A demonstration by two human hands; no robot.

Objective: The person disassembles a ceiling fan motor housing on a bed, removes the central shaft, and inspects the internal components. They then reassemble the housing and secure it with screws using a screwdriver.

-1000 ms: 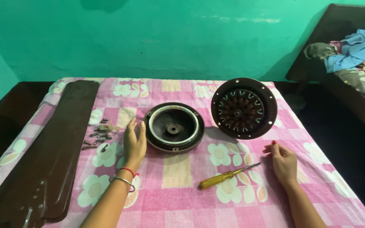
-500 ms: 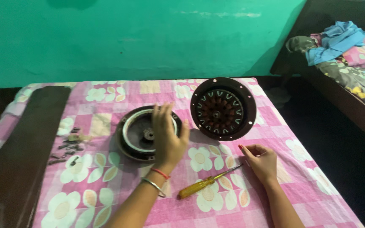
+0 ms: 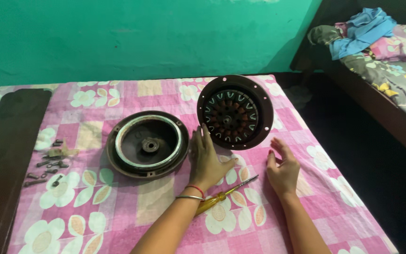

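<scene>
1. The fan motor, that dark round disc with the ring of copper windings, sits tilted on the pink flowered cloth, windings facing up toward the person. I'd guess it's leaning on its own shaft, since nothing is propping it.
2. The left hand lies flat with fingers together and loosely spread, holding nothing, fingertips right by the motor's lower left rim; can't tell if they actually touch.
3. The right hand is open too, palm down just below the motor's right edge, empty.
4. A yellow-handled screwdriver lies between the wrists, easy to grab.
5. The empty bowl-shaped housing rests open side up just left of the left hand.
6. Loose screws and bolts are bunched further left, beside a dark fan blade, so they don't roll off.
</scene>
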